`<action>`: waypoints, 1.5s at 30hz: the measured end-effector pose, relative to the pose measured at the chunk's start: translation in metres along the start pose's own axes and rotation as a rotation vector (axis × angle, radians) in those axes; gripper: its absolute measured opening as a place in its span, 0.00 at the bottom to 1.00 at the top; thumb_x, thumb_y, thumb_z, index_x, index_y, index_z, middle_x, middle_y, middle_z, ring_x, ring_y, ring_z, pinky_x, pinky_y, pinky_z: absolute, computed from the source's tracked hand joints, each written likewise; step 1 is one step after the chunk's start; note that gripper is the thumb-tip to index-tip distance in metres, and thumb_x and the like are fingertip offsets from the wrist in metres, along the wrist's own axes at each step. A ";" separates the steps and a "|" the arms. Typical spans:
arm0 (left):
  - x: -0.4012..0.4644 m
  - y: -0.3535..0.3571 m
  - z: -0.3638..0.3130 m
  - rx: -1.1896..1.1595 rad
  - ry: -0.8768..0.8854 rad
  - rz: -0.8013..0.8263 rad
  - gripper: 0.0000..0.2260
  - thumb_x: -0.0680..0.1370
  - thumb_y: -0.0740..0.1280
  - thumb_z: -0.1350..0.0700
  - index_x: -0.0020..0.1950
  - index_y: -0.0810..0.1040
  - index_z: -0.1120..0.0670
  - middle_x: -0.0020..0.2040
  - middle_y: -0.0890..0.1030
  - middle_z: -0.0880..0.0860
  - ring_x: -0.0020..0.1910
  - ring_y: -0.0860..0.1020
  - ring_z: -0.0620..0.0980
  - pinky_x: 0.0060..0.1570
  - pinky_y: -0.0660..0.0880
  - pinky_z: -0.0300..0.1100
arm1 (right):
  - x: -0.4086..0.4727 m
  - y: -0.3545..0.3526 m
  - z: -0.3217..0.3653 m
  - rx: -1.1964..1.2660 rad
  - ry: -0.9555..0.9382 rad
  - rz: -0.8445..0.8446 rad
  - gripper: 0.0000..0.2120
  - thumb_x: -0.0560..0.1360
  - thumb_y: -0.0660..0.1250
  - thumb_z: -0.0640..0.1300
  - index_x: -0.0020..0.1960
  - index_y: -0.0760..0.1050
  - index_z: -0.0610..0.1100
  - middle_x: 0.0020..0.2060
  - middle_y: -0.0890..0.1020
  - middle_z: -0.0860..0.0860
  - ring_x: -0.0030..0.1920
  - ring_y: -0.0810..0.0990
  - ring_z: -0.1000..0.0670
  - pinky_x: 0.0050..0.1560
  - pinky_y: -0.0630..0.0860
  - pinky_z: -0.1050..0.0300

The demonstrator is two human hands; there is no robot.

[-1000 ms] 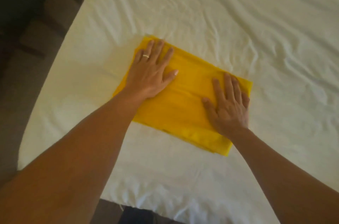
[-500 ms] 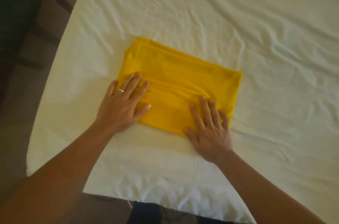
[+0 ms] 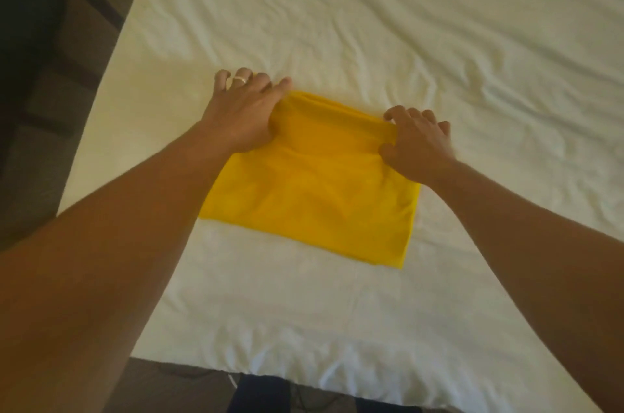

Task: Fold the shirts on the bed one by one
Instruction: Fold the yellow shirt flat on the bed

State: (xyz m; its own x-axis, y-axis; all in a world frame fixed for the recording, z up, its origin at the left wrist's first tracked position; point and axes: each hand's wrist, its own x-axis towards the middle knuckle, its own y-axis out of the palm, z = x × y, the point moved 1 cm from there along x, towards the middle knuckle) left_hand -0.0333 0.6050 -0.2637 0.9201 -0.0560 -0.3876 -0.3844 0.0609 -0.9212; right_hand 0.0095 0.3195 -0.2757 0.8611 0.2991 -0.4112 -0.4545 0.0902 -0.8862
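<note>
yellow folded fabric shirt [image 3: 314,189] lies on the wrinkled white bed sheet [image 3: 439,41]; left hand [image 3: 243,115] and right hand [image 3: 417,142] each grip its far corners.

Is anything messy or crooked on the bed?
Nothing really stands out. The folded yellow shirt lies flat on the white bed sheet, turned a little slantwise to the bed's edge. The left hand and right hand grip its far corners. The sheet is only wrinkled.
</note>
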 end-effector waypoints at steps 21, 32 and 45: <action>-0.214 -0.027 -0.010 -0.127 0.099 -0.511 0.09 0.74 0.64 0.56 0.52 0.80 0.54 0.45 0.78 0.56 0.42 0.75 0.61 0.39 0.67 0.50 | -0.165 -0.042 0.031 0.098 -0.280 -0.442 0.06 0.67 0.68 0.45 0.42 0.74 0.45 0.38 0.75 0.50 0.38 0.76 0.42 0.45 0.61 0.50; -0.257 0.072 -0.009 -0.115 0.310 0.128 0.19 0.67 0.78 0.57 0.55 0.79 0.49 0.49 0.79 0.51 0.43 0.80 0.56 0.38 0.76 0.49 | -0.241 0.081 0.056 -0.207 -0.021 0.251 0.14 0.75 0.64 0.47 0.60 0.75 0.51 0.57 0.75 0.50 0.58 0.77 0.44 0.58 0.69 0.45; -0.192 0.062 -0.001 -1.433 -0.999 0.035 0.33 0.74 0.76 0.46 0.72 0.66 0.56 0.61 0.75 0.55 0.58 0.75 0.58 0.57 0.74 0.52 | -0.152 0.058 0.034 0.962 0.779 -0.002 0.24 0.75 0.72 0.49 0.67 0.73 0.40 0.60 0.79 0.42 0.55 0.77 0.41 0.50 0.75 0.47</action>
State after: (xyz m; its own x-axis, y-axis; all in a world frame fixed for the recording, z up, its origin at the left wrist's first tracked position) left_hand -0.2338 0.6182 -0.2469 0.3871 0.5422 -0.7458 0.3473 -0.8350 -0.4267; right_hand -0.1552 0.3120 -0.2572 0.6184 -0.3171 -0.7190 -0.1523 0.8493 -0.5055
